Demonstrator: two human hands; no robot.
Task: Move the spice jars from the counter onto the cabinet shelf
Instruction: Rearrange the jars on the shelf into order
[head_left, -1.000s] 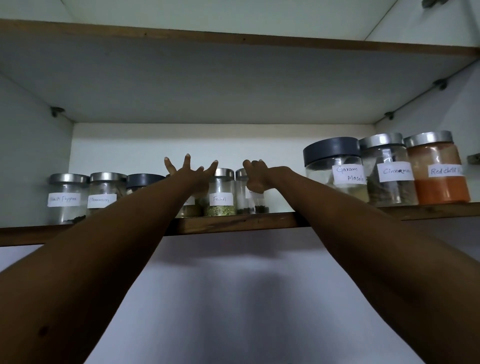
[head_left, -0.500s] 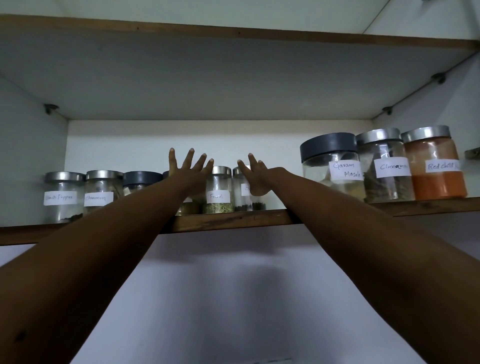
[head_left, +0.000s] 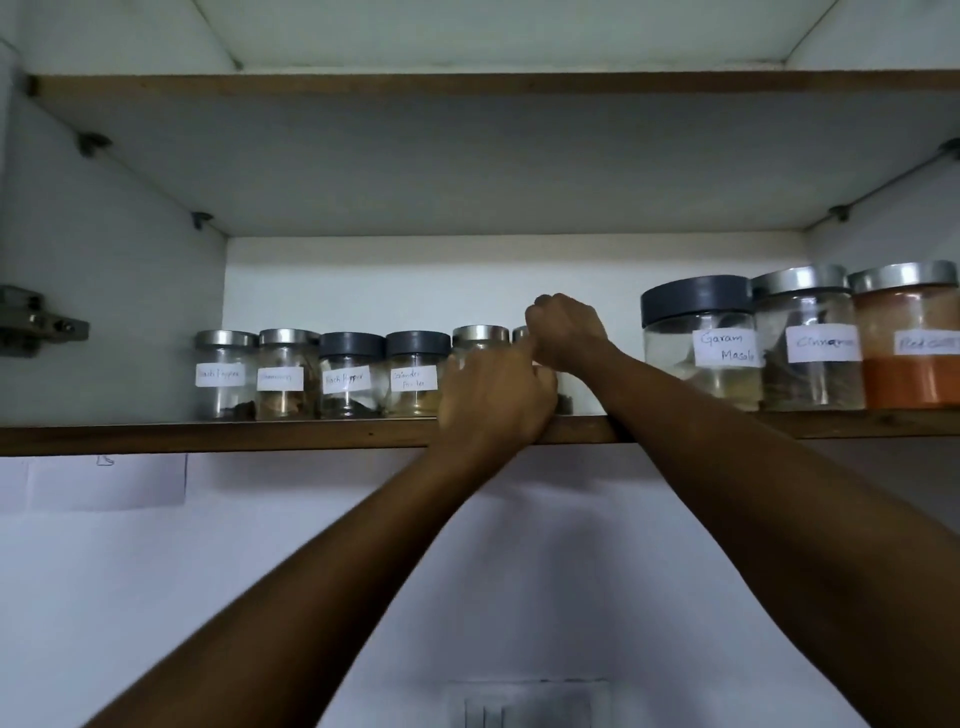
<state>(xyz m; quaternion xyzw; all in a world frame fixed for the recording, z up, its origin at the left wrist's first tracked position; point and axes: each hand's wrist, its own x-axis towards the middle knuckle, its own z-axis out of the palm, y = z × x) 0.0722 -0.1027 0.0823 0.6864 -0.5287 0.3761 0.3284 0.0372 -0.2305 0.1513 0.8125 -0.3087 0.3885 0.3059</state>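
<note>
White wall lies under the wooden shelf (head_left: 208, 436). Both forearms reach up across its edge. The left hand (head_left: 493, 400) curls its fingers round an upright glass jar (head_left: 480, 336) with a round steel lid. The right hand (head_left: 566, 332), just behind, clamps bent fingers over a second jar (head_left: 521, 335). Labelled jars (head_left: 345, 382) stand upright in a row alongside.

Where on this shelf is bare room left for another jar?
Free: between the white cabinet wall and the leftmost steel-lidded small glass jar. A narrow gap beside the grey-lidded Garam Masala jar, crossed by the right forearm. Elsewhere jars crowd.
</note>
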